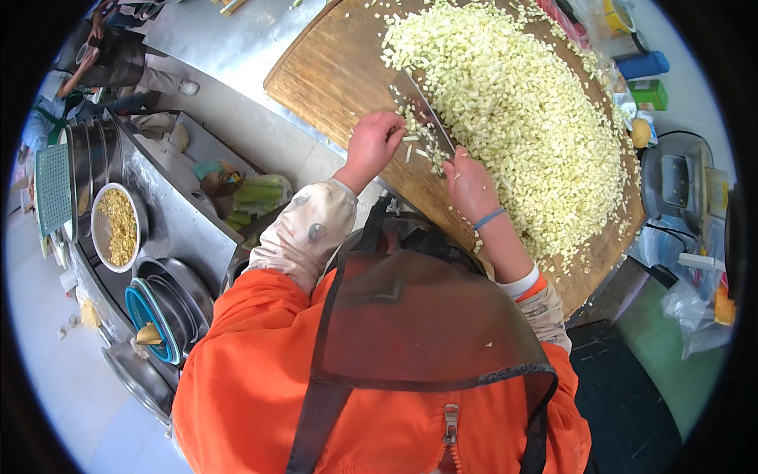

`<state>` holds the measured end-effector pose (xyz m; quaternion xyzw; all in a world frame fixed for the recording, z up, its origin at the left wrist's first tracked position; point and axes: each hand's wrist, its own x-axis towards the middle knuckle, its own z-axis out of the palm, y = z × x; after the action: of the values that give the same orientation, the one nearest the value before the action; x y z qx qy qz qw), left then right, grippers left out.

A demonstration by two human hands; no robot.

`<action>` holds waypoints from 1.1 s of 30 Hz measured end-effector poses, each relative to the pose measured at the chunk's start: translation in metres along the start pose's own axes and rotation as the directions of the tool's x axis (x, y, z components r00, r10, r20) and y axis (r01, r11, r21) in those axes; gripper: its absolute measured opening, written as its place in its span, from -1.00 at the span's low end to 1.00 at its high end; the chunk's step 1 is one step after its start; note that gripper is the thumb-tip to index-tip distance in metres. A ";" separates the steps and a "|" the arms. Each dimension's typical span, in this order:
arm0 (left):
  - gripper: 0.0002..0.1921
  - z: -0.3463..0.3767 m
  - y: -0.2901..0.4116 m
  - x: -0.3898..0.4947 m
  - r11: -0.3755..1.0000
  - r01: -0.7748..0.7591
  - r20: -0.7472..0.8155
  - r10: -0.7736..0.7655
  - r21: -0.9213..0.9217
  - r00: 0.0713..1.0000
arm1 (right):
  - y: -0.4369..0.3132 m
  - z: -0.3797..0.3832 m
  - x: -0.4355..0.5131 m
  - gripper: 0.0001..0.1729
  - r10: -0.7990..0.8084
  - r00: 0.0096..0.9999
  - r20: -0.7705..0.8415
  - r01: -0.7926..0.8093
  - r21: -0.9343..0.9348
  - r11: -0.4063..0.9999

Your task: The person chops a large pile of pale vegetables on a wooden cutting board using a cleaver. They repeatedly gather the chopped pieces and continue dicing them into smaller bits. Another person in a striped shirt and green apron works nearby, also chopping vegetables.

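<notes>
My right hand [472, 186] grips a wide-bladed cleaver [417, 98] by its handle end. Bits of chopped pale green vegetable cling to the side of the blade. My left hand [374, 142] is just left of the blade, fingers curled and thumb near the fingertips; whether a piece is pinched between them is hard to see. A few uncut vegetable sticks [408, 153] lie on the wooden cutting board [323, 77] between my hands. Right of the cleaver, a large heap of diced vegetable [521, 118] covers much of the board.
Left stands a metal counter [183, 201] with a bowl of yellowish chopped food [118, 225] and stacked basins [172, 302]. Long green vegetables [257, 195] sit below it. A kitchen scale [675, 172] and a green box [648, 95] are beyond the board's right edge. Other people [100, 59] stand at upper left.
</notes>
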<state>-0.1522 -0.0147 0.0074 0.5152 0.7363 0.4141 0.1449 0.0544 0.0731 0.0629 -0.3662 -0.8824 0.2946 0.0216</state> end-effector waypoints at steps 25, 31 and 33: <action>-0.80 -0.005 -0.004 -0.025 0.997 -0.071 -0.046 0.072 0.034 0.996 | 0.004 -0.002 -0.014 -0.70 0.029 0.995 -0.093 -0.016 0.136 0.991; -0.76 -0.006 0.005 -0.030 0.985 -0.148 0.043 0.145 0.086 0.989 | 0.005 0.008 -0.009 -0.74 0.037 0.998 -0.041 -0.038 -0.026 0.999; -0.78 -0.004 0.004 -0.030 0.986 -0.139 0.070 0.133 0.097 0.989 | 0.009 0.008 -0.010 -0.74 0.054 0.997 -0.055 -0.049 0.089 0.995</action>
<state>-0.1398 -0.0420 0.0063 0.5837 0.7145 0.3687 0.1133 0.0655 0.0674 0.0535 -0.3958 -0.8579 0.3229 0.0554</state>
